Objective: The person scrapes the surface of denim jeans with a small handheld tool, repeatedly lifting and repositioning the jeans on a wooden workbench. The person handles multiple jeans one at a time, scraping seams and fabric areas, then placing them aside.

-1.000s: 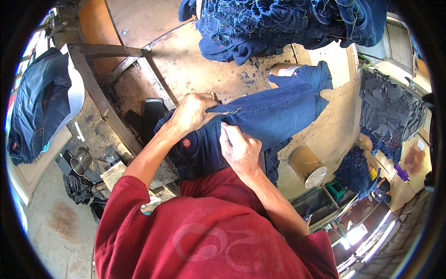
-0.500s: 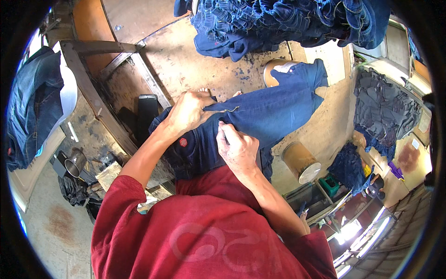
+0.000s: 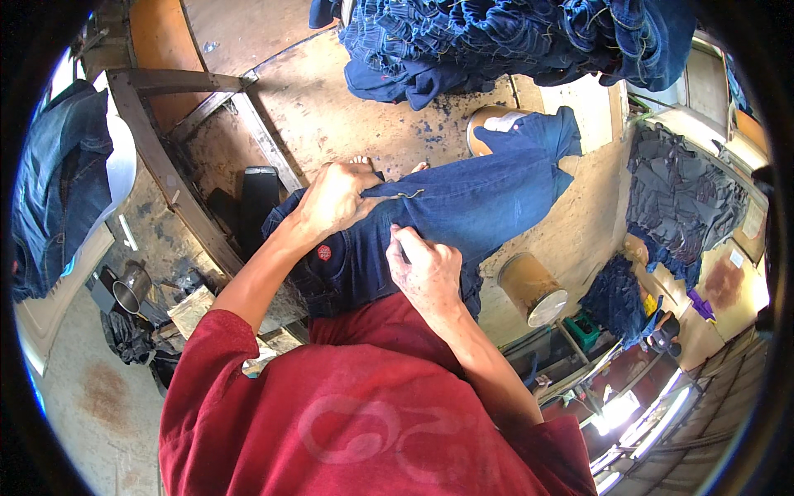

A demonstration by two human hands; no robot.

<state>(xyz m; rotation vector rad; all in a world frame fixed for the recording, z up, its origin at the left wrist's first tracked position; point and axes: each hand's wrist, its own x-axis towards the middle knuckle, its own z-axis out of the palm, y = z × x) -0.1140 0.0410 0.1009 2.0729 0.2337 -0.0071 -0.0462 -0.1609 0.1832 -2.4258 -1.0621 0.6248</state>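
Note:
A pair of dark blue jeans (image 3: 484, 211) lies across in front of my red shirt, with one leg stretched away to the right. My left hand (image 3: 337, 200) is closed on a fold of the denim along its upper edge. Just right of those fingers, a pale, loose-looking thread (image 3: 411, 194) shows on the cloth. My right hand (image 3: 426, 264) is curled over the jeans, thumb tip close to the fabric below the thread. Whatever its fingers hold, if anything, is hidden. Near my left wrist is a round red patch (image 3: 323, 252) on the denim.
A large heap of jeans (image 3: 513, 41) rises at the far side. Grey garments (image 3: 686, 182) are piled at right, above a dark blue heap (image 3: 614, 289). A cylindrical drum (image 3: 529, 285) stands right of the jeans. At left, more denim (image 3: 62, 182) and a metal mug (image 3: 132, 288) sit by a wooden frame.
My right thumb has shifted slightly on or just above the denim. The left hand keeps its grip, and the whole view has moved a little.

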